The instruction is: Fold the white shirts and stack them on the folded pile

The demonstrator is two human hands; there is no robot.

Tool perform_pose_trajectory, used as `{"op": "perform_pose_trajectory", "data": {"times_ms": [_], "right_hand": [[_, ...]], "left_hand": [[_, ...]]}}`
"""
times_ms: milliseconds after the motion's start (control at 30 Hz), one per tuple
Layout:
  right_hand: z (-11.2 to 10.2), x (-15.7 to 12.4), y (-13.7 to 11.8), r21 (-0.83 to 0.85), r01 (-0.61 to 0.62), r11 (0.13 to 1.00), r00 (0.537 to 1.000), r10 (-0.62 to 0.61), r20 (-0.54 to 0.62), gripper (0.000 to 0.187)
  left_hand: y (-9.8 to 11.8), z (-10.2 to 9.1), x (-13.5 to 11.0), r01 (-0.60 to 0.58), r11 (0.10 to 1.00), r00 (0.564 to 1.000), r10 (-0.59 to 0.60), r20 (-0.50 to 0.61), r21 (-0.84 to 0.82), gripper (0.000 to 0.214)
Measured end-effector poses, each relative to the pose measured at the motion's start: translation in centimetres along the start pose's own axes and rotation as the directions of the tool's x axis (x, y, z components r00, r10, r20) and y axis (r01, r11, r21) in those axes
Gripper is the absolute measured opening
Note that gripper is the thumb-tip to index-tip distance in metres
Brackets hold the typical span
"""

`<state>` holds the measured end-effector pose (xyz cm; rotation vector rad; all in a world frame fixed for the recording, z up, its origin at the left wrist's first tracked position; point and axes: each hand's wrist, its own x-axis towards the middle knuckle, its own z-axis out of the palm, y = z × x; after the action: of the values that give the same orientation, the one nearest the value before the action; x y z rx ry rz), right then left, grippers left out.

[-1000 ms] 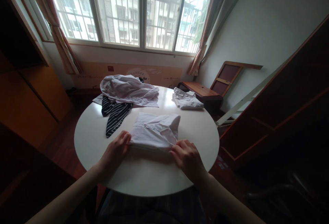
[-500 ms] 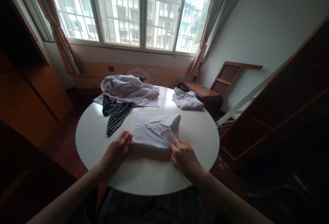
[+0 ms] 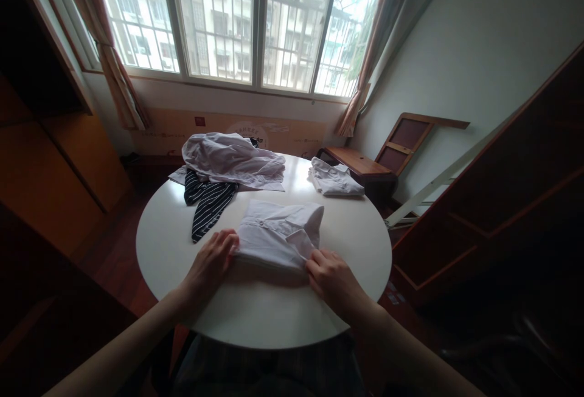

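In front of me a white shirt (image 3: 274, 236), folded into a rough rectangle, lies on the round white table (image 3: 274, 315). A button and the collar show on its upper face. My left hand (image 3: 216, 260) is closed on the shirt's near left corner. At the near right corner, by the collar, my right hand (image 3: 331, 272) pinches the fabric. Farther back on the left rests a loose heap of pale shirts (image 3: 230, 157). A black cloth with white stripes (image 3: 212, 205) sticks out from under the heap. Back right lies a folded white shirt (image 3: 337, 178).
A wooden bench or chair (image 3: 360, 163) stands behind the table on the right, with a panelled wooden frame (image 3: 404, 138) beside it. Dark wooden furniture (image 3: 493, 202) slants in at the right. Cabinets (image 3: 73, 163) stand left, and a barred window (image 3: 219, 26) is ahead.
The view has shifted slightly. Both hands stay at the shirt's near corners, with the right one a little farther out and the near edge drawn a bit straighter.
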<state>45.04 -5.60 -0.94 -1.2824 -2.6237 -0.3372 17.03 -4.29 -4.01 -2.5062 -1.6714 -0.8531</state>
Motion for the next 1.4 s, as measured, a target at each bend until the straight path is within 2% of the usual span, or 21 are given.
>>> {"op": "perform_pose_trajectory", "data": {"times_ms": [67, 133, 200, 267, 367, 433, 500, 567, 600, 667, 733, 767, 833, 900, 933, 1033, 1133, 1233, 1300, 1400], "right_hand": [[-0.6, -0.1, 0.6, 0.179, -0.026, 0.984, 1.000, 0.028, -0.010, 0.010], [-1.1, 0.1, 1.4, 0.328, -0.042, 0.944, 0.995, 0.068, -0.068, 0.020], [-1.0, 0.6, 2.1, 0.383, 0.000, 0.924, 0.986, 0.064, -0.155, 0.027], [0.0, 1.2, 2.5, 0.348, 0.091, 0.933, 0.981, -0.024, -0.194, 0.032], [2.1, 1.9, 2.4, 0.269, 0.155, 0.951, 0.985, -0.129, -0.110, 0.042], [2.9, 2.2, 2.1, 0.259, 0.130, 0.957, 0.991, -0.122, -0.047, 0.048], [2.7, 2.5, 2.2, 0.292, 0.118, 0.949, 0.993, -0.120, -0.012, 0.050], [1.6, 3.3, 2.7, 0.381, 0.121, 0.917, 0.992, -0.129, -0.003, 0.044], [0.9, 3.8, 3.2, 0.433, 0.107, 0.895, 0.994, -0.106, -0.025, 0.040], [-0.1, 5.3, 4.5, 0.505, 0.052, 0.862, 0.992, 0.015, -0.128, 0.034], [0.1, 6.8, 5.9, 0.499, -0.013, 0.866, 0.956, 0.157, -0.248, 0.035], [0.7, 7.5, 6.6, 0.476, -0.045, 0.879, 0.945, 0.192, -0.265, 0.037], [2.8, 8.2, 7.9, 0.432, -0.125, 0.893, 0.963, 0.214, -0.164, 0.038], [5.2, 8.3, 8.8, 0.445, -0.191, 0.875, 0.977, 0.214, -0.002, 0.038], [6.3, 8.1, 9.1, 0.465, -0.212, 0.860, 0.975, 0.217, 0.043, 0.040], [7.8, 7.6, 9.5, 0.541, -0.234, 0.808, 0.970, 0.231, 0.074, 0.042], [7.0, 7.3, 9.4, 0.595, -0.236, 0.768, 0.968, 0.238, 0.076, 0.039], [5.2, 7.2, 9.1, 0.621, -0.259, 0.739, 0.963, 0.246, 0.109, 0.031], [4.2, 7.1, 9.0, 0.619, -0.296, 0.728, 0.955, 0.231, 0.185, 0.023], [3.2, 6.6, 8.9, 0.596, -0.368, 0.713, 0.925, 0.219, 0.310, 0.023]], "left_hand": [[0.0, -0.1, 0.1, -0.086, 0.996, 0.996, 0.087, 0.009, -0.027, 0.036], [-0.1, -0.1, 0.2, -0.153, 0.987, 0.987, 0.155, 0.045, -0.050, 0.046], [-0.2, 0.0, 0.2, -0.179, 0.981, 0.980, 0.185, 0.077, -0.074, 0.049], [-0.4, 0.1, 0.1, -0.177, 0.980, 0.978, 0.186, 0.099, -0.090, 0.050], [-0.6, 0.2, 0.1, -0.168, 0.980, 0.976, 0.180, 0.126, -0.104, 0.052], [-0.7, 0.3, 0.1, -0.160, 0.981, 0.974, 0.175, 0.141, -0.112, 0.053], [-0.7, 0.3, 0.2, -0.150, 0.981, 0.974, 0.168, 0.153, -0.124, 0.053], [-0.6, 0.3, 0.3, -0.139, 0.980, 0.974, 0.161, 0.157, -0.142, 0.053], [-0.6, 0.2, 0.3, -0.134, 0.979, 0.975, 0.157, 0.159, -0.152, 0.053], [-0.6, 0.1, 0.4, -0.130, 0.977, 0.974, 0.158, 0.164, -0.169, 0.052], [-0.7, 0.0, 0.5, -0.134, 0.975, 0.970, 0.166, 0.176, -0.177, 0.051], [-0.8, 0.0, 0.5, -0.139, 0.974, 0.969, 0.171, 0.179, -0.178, 0.050], [-0.9, 0.1, 0.4, -0.147, 0.973, 0.967, 0.179, 0.181, -0.175, 0.050], [-1.1, 0.3, 0.4, -0.153, 0.974, 0.967, 0.183, 0.177, -0.170, 0.051], [-1.1, 0.3, 0.5, -0.156, 0.973, 0.967, 0.186, 0.177, -0.168, 0.052], [-1.1, 0.0, 0.9, -0.157, 0.972, 0.967, 0.187, 0.174, -0.174, 0.052], [-0.7, -1.1, 2.0, -0.102, 0.969, 0.975, 0.143, 0.172, -0.224, 0.038], [-0.2, -2.4, 3.7, 0.022, 0.945, 0.961, 0.069, 0.267, -0.326, 0.031], [0.2, -2.8, 4.8, 0.080, 0.936, 0.943, 0.040, 0.329, -0.343, 0.032], [1.2, -2.8, 5.9, 0.055, 0.964, 0.948, 0.031, 0.315, -0.260, 0.031]]}}
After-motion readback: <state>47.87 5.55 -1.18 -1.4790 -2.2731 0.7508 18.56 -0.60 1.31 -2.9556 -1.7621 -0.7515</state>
